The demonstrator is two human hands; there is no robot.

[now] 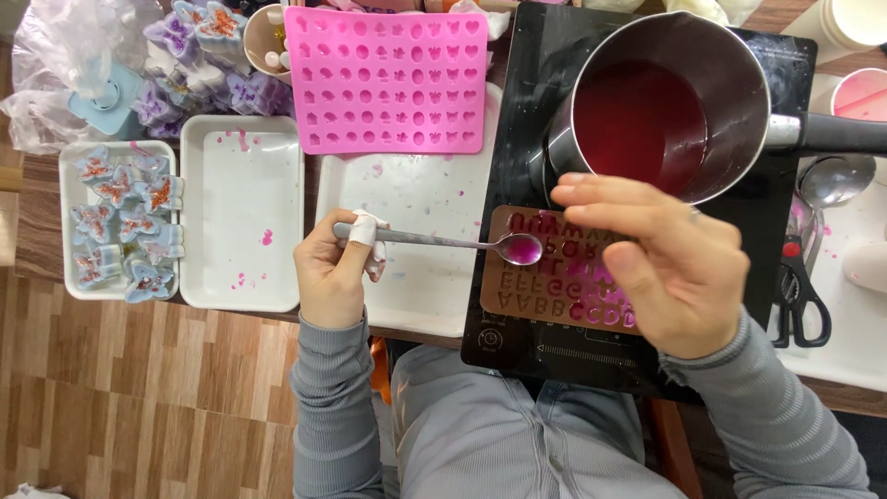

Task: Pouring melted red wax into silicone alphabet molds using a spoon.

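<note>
1. The left hand [331, 277] pinches the handle end of a long spoon [443, 242]; the grip is fingers and thumb pressed around the handle, and one finger wears a white bandage [368, 229].
2. The spoon runs level to the right from that grip, so its bowl [519, 249], filled with purple-red liquid, sits well away from the fingers and just above the upper left part of a brown letter mould [540, 282].
3. The right hand [667, 261] lies over the right part of the mould with its fingers spread and nearly flat, gripping nothing; its fingertips [565, 194] point left, near the spoon bowl.
4. Several letter hollows of the mould already hold the same purple-red liquid.
5. The mould rests on a black hob [517, 139], where a steel pot [667, 103] of dark red liquid stands just behind it.
6. To the left on the worktop lie a pink mould [385, 80], an empty white tray [240, 226] with pink splashes, and a second tray [70, 277] of pale butterfly-shaped pieces.
7. Scissors [799, 296] lie at the hob's right edge.
</note>
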